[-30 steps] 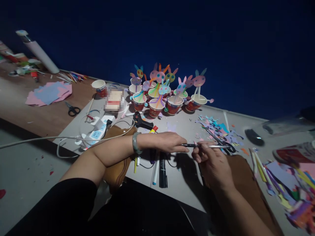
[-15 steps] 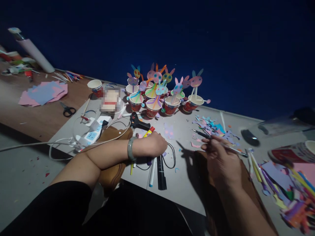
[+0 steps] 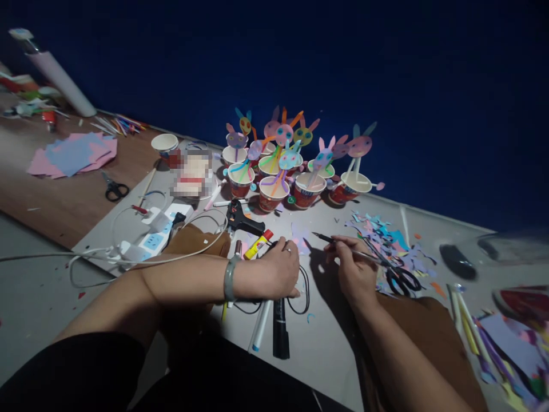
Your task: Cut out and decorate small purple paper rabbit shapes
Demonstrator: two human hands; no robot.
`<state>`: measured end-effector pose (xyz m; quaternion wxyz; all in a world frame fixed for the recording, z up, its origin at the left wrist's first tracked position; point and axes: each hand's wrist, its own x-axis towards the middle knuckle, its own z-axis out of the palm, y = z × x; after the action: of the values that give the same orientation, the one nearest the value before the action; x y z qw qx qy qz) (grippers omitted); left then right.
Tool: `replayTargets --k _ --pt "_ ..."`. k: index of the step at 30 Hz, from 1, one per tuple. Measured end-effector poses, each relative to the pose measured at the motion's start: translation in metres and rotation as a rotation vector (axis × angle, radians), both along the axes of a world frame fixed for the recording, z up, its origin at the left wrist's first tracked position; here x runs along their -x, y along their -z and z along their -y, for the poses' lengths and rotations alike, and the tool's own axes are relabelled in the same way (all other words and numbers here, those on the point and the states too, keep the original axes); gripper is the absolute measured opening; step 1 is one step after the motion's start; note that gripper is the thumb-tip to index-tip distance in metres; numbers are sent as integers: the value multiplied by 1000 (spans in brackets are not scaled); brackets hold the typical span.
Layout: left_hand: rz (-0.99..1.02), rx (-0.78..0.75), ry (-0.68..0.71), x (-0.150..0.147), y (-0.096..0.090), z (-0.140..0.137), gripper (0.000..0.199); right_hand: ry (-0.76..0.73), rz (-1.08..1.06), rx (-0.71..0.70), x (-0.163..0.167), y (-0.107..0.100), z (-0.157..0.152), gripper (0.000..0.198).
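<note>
My right hand [image 3: 355, 266] holds a slim pen [image 3: 322, 236], its dark tip pointing left above the white tabletop. Black-handled scissors [image 3: 401, 279] lie just beyond that hand, beside paper scraps [image 3: 386, 234]. My left hand [image 3: 278, 269], with a bracelet at the wrist, is low over the table with fingers curled; whatever they hold is hidden. Under and near it lie a black marker [image 3: 281, 332], a white marker with a blue end [image 3: 261, 326] and a looped black cord [image 3: 306, 292]. A yellow-and-red glue stick [image 3: 259, 244] lies behind the left wrist.
Several paper cups [image 3: 274, 194] with paper rabbit figures stand at the back. A black glue gun [image 3: 244, 220] and a white power strip [image 3: 158, 234] with cables lie on the left. Stacked coloured paper [image 3: 75, 153] and scissors [image 3: 115, 187] rest on the brown table. Paper strips [image 3: 480, 343] lie right.
My right hand has moved left and inward with the pen, uncovering the scissors. The left hand has turned, so its ring and thumb show. The view has shifted slightly.
</note>
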<state>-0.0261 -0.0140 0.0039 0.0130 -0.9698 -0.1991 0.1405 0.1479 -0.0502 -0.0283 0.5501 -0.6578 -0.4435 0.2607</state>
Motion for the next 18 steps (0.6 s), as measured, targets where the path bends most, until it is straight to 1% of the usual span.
replayTargets --k 2,6,9,11,15,18 --pt "11 3 10 -2 3 -1 73 19 50 33 -2 3 4 18" --pt "67 5 19 -4 6 -2 77 61 8 34 0 6 8 21" --pt "75 27 4 -6 6 -4 82 49 -2 15 0 7 10 22" --pt "66 50 -13 -7 6 -5 84 32 8 27 -2 8 11 21" --pt "47 93 -44 -9 5 -8 83 3 116 115 -6 14 12 20" --pt "51 93 -44 -8 4 -8 84 4 248 130 -6 17 11 18"
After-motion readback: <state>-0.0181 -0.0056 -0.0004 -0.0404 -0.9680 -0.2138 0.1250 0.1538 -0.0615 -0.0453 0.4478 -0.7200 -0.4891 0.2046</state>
